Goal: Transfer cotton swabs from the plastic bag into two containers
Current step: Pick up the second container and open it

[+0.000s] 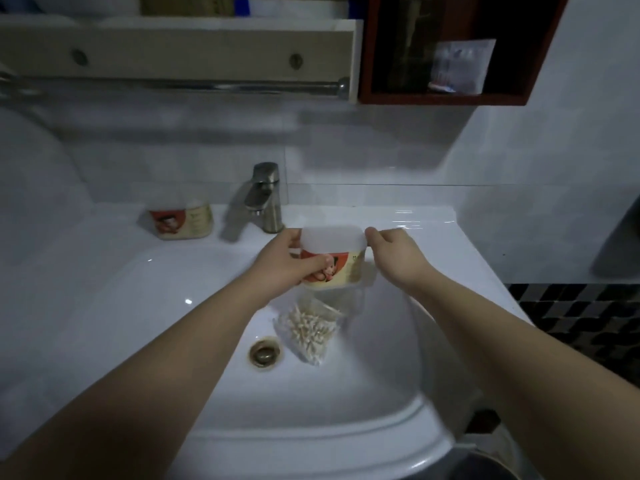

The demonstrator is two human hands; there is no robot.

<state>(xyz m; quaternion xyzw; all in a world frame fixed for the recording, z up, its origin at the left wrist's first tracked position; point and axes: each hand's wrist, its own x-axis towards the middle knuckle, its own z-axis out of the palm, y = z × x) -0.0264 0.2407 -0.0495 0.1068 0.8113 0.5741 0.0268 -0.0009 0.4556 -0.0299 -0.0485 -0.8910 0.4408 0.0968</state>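
A cream and red labelled container (pixel 348 270) with a white lid (pixel 332 239) is held above the sink basin. My left hand (pixel 287 261) grips its body from the left, thumb across the label. My right hand (pixel 391 252) pinches the right edge of the lid. Below them a clear plastic bag of cotton swabs (pixel 311 329) lies in the basin beside the drain. A second container (pixel 181 220) of the same kind stands on the sink ledge at the back left, left of the faucet.
A steel faucet (pixel 265 197) stands at the back of the white sink (pixel 433 244). The drain (pixel 266 351) sits left of the bag. A towel bar and shelf run above. A dark red wall cabinet (pixel 446 98) hangs at the upper right.
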